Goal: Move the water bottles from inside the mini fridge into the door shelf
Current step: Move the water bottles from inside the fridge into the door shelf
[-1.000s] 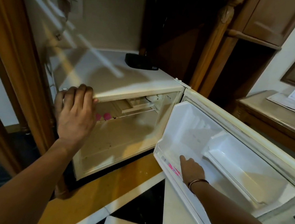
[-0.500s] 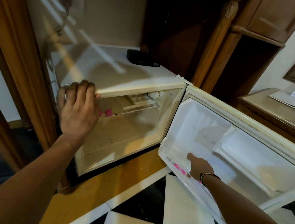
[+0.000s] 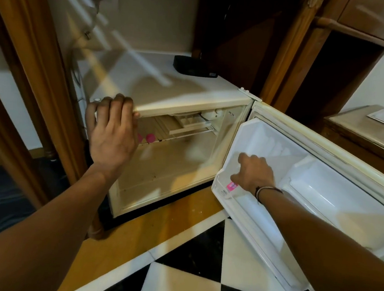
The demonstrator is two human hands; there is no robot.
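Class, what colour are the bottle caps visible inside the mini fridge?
Pink: two bottle caps show beside the left hand, seen in the head view.

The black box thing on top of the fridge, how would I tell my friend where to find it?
Start at the white mini fridge with its door swung open to the right. Look on its flat top, at the back near the dark wooden cabinet. The small black box lies there, low and flat, the only dark thing on that pale top.
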